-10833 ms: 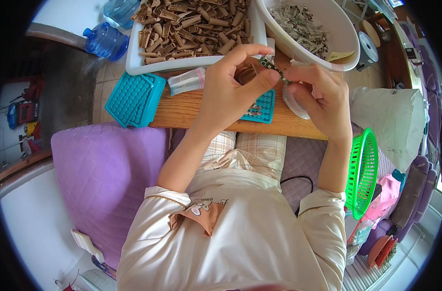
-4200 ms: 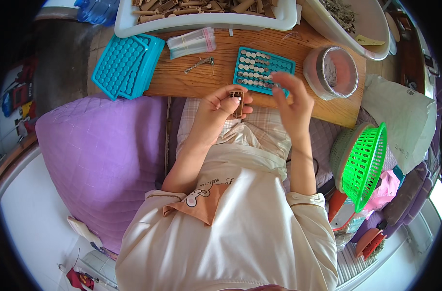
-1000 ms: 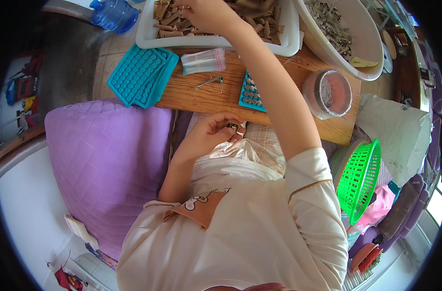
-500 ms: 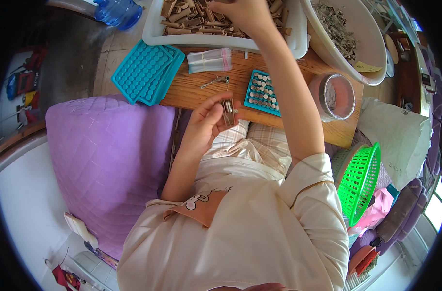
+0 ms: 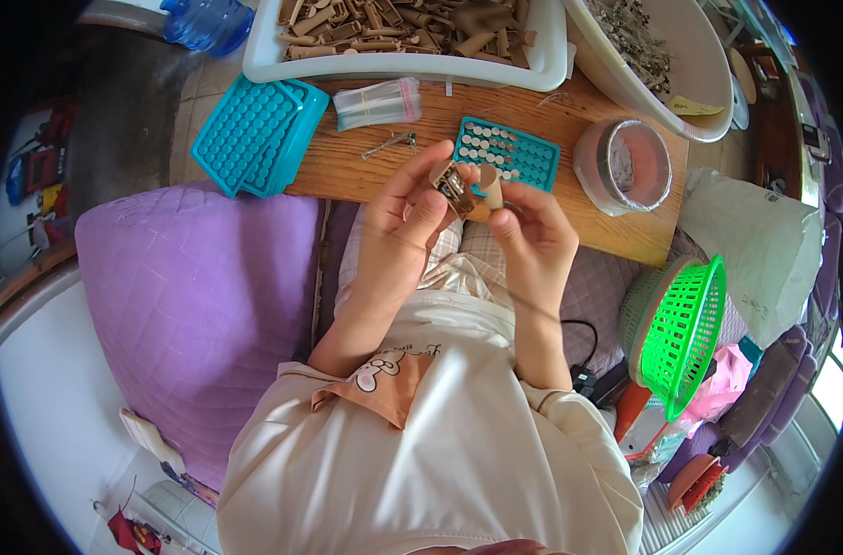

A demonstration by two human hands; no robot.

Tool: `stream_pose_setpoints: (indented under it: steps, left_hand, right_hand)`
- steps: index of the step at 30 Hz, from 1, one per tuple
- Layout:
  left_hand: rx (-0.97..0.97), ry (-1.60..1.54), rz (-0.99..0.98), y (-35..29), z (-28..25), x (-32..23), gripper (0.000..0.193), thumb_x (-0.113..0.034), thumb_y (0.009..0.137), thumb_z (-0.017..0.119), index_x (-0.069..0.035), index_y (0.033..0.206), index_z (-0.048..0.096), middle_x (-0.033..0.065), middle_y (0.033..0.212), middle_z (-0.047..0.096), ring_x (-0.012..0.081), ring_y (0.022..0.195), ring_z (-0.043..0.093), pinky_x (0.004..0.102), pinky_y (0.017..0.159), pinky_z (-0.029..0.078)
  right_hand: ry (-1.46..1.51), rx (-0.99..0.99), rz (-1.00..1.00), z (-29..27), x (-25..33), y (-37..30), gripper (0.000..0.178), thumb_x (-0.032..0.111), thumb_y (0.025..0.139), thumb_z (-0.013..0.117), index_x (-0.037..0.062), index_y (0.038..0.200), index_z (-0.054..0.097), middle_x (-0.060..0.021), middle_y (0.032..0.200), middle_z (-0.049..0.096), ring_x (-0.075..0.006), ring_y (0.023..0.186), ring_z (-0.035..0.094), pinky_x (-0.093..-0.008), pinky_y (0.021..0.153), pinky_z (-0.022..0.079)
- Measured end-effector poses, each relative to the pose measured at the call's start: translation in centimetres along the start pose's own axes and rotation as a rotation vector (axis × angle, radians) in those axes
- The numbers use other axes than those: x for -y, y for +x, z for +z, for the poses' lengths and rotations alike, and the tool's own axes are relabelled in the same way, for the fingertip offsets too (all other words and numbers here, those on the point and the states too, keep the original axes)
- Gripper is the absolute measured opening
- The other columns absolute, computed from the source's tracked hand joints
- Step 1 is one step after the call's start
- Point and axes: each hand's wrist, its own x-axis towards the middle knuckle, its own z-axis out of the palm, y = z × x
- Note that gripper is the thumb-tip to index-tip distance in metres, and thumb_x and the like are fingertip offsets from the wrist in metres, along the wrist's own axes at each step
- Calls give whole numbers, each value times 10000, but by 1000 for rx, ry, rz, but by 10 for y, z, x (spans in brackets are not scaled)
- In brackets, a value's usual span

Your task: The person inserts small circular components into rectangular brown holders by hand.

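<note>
In front of my lap, above the table's near edge, both hands are close together. My left hand (image 5: 401,227) grips a small brown casing with metal parts (image 5: 453,191) between thumb and fingers. Held by my right hand (image 5: 539,242) is a tan curved plastic piece (image 5: 490,188), upright and just right of the casing. Whether the two parts touch I cannot tell. Just behind them lies a teal tray with silver discs (image 5: 535,163), its left side filled and its right-hand pockets bare. Similar tan and brown pieces (image 5: 371,32) fill a white bin (image 5: 394,67) at the back.
Stacked teal trays (image 5: 255,139), clear plastic bags (image 5: 377,104) and a thin metal tool (image 5: 389,144) lie left on the wooden table (image 5: 343,171). A lined round container (image 5: 622,166) stands right, below a large tub of metal parts (image 5: 676,104). A green basket (image 5: 685,333) is beside me.
My right hand has come back from the white bin and now holds a tan piece beside my left hand. The left hand has turned the casing. The view has shifted slightly.
</note>
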Motion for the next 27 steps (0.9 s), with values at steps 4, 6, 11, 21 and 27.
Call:
stream_pose_setpoints:
  steps: [4, 6, 11, 21, 27]
  left_hand:
    - [48, 72, 56, -2, 6, 8, 348, -95, 844, 506, 5, 1167, 423, 107, 1089, 520, 163, 1017, 499, 291, 892, 398]
    - [81, 110, 78, -4, 9, 11, 335, -78, 841, 505, 8, 1156, 430, 105, 1098, 516, 161, 1019, 497, 286, 896, 390]
    - [94, 279, 150, -6, 20, 12, 329, -83, 836, 516, 20, 1138, 436, 121, 1088, 521, 163, 1021, 497, 284, 894, 386]
    - [20, 368, 174, -7, 33, 21, 360, -178, 830, 546, 33, 1107, 452, 129, 1017, 558, 183, 966, 535, 271, 858, 401]
    - [98, 655, 433, -3, 16, 34, 294, -260, 839, 529, 2, 971, 503, 98, 814, 586, 208, 865, 585, 291, 746, 453]
  right_hand:
    - [58, -47, -16, 4, 2, -12, 215, -8, 757, 601, -45, 962, 545, -93, 942, 565, -142, 859, 554, -242, 743, 468]
    - [43, -52, -33, 4, 0, -13, 210, -12, 756, 600, -44, 958, 547, -94, 946, 565, -144, 859, 556, -246, 750, 471]
    - [10, -72, -88, 1, -2, -15, 206, -26, 751, 598, -39, 951, 551, -90, 946, 565, -145, 859, 558, -253, 755, 480]
    - [-130, -77, -23, -3, -4, -11, 246, -46, 703, 620, -16, 937, 548, -85, 840, 557, -155, 744, 567, -247, 641, 495]
    - [-453, 257, -161, -6, 4, -8, 232, -3, 715, 573, -13, 944, 540, -113, 739, 527, -218, 567, 534, -277, 475, 418]
